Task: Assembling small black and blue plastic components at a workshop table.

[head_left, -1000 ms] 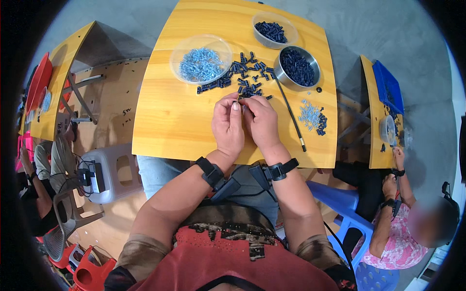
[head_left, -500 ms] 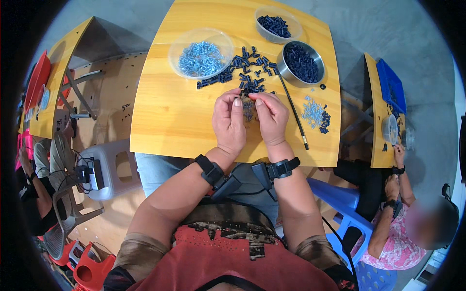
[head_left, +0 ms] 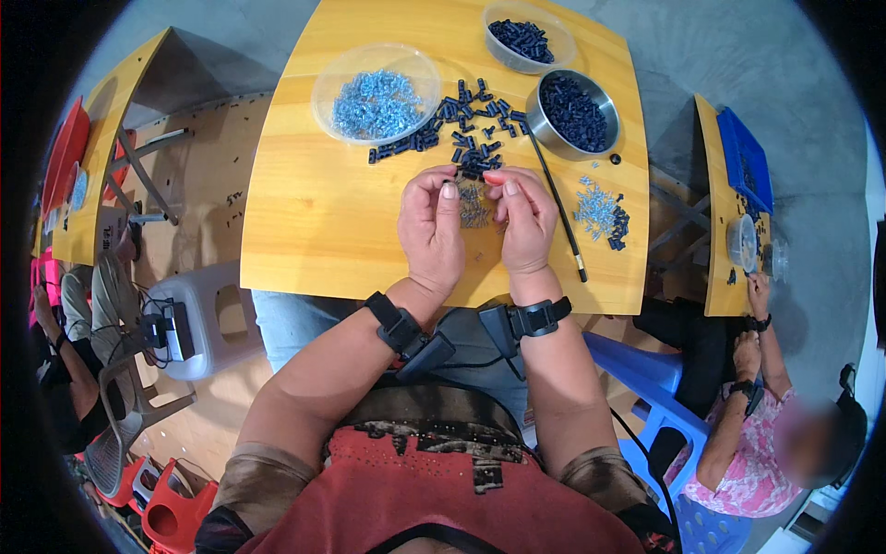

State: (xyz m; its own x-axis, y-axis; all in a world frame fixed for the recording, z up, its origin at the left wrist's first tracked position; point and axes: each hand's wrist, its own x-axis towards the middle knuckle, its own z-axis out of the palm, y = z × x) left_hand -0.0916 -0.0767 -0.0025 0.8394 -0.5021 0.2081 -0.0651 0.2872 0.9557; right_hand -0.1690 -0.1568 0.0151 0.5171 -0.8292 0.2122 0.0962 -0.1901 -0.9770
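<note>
My left hand (head_left: 431, 231) is pinched over the table, thumb against forefinger, with a bit of a small black part showing at the fingertips. My right hand (head_left: 524, 226) is closed beside it, thumb on bent fingers; whatever it may hold is too small to make out. Between and beyond the hands lie a little heap of small clear and silvery pieces (head_left: 473, 207) and a scatter of black plastic parts (head_left: 468, 118). A thin black stick (head_left: 557, 205) lies just right of my right hand.
Toward the back stand a clear tub of light-blue pieces (head_left: 377, 103), a clear tub of black parts (head_left: 521, 39) and a steel bowl of black parts (head_left: 610, 118). More clear pieces (head_left: 595, 209) lie at right. A co-worker sits at a table (head_left: 729, 297) farther right.
My right hand has moved slightly right, away from my left, widening the gap between their fingertips. My left hand stays pinched at nearly the same place.
</note>
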